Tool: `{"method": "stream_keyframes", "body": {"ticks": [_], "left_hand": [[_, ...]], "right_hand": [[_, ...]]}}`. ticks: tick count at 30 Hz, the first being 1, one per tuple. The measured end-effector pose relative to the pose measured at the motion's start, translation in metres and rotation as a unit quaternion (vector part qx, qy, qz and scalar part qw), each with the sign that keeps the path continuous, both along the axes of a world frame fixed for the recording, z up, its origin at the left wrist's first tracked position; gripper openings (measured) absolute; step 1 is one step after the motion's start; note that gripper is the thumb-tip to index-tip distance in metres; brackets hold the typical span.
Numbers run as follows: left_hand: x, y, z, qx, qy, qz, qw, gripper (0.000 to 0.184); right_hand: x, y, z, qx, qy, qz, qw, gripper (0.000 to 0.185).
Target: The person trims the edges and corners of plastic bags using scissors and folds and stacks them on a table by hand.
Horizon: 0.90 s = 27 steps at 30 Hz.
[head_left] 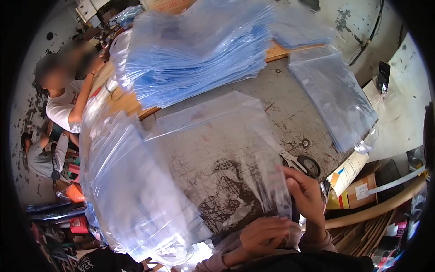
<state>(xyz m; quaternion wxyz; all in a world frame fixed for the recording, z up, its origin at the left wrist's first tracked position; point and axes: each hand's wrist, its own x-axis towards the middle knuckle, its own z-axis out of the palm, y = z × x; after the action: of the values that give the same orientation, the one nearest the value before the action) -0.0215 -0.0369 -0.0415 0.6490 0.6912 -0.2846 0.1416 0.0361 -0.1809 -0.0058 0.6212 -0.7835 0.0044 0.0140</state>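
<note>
A single clear plastic bag [213, 122] lies spread on the worn grey tabletop [294, 104]. My right hand [304, 192] is closed on its right edge, thumb and fingers pinched together. Lower down, my left hand [264, 235] is beside the bag's near corner with its fingers bent; whether they grip the film is not clear. Scissors [301, 164] with black handles lie just beyond my right hand, partly beneath the film. A fanned pile of clear bags [136, 181] rests left of the single bag.
A tall stack of bluish plastic bags [199, 59] stands at the back. Another flat pile of bags [333, 97] lies at the right. Two people [63, 102] sit at the far left. Cardboard boxes [362, 190] and a long tube [380, 211] are at the lower right.
</note>
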Motion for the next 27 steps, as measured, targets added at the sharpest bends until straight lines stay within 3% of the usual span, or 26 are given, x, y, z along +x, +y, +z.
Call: {"method": "stream_keyframes", "body": {"ticks": [1, 2, 6, 8, 14, 16, 21, 23, 25, 27], "left_hand": [[0.000, -0.001, -0.001, -0.061, 0.036, 0.009, 0.997, 0.020], [-0.001, 0.000, -0.002, -0.062, 0.036, 0.006, 0.997, 0.020], [-0.004, 0.004, -0.006, -0.076, 0.078, 0.040, 0.993, 0.030], [-0.005, 0.006, -0.006, -0.065, 0.082, 0.038, 0.994, 0.033], [-0.005, 0.007, -0.016, -0.112, 0.068, 0.017, 0.991, 0.044], [-0.004, 0.000, -0.019, -0.242, 0.075, 0.023, 0.967, 0.044], [-0.007, 0.001, -0.017, -0.191, 0.078, 0.068, 0.976, 0.031], [-0.008, 0.000, -0.017, -0.158, 0.065, 0.091, 0.981, 0.027], [-0.008, -0.002, -0.016, -0.169, 0.071, 0.117, 0.976, 0.021], [-0.007, -0.006, -0.019, -0.171, 0.057, 0.128, 0.975, 0.020]], "right_hand": [[0.000, 0.002, 0.000, 0.007, -0.004, 0.001, 1.000, 0.027], [-0.001, 0.003, -0.011, 0.095, 0.040, -0.004, 0.995, 0.028], [0.001, 0.008, -0.005, 0.079, 0.041, 0.013, 0.996, 0.030], [0.001, 0.011, 0.000, 0.134, 0.018, 0.035, 0.990, 0.041], [0.006, 0.010, 0.012, 0.071, 0.041, 0.100, 0.992, 0.069], [0.006, 0.006, 0.014, 0.076, 0.045, 0.109, 0.990, 0.070], [0.001, 0.000, 0.007, 0.161, 0.064, 0.117, 0.978, 0.064], [-0.001, -0.001, 0.006, 0.278, 0.103, 0.093, 0.950, 0.055], [-0.002, -0.008, 0.005, 0.263, 0.125, 0.096, 0.952, 0.051], [-0.003, -0.012, 0.001, 0.149, 0.144, 0.084, 0.975, 0.051]]}}
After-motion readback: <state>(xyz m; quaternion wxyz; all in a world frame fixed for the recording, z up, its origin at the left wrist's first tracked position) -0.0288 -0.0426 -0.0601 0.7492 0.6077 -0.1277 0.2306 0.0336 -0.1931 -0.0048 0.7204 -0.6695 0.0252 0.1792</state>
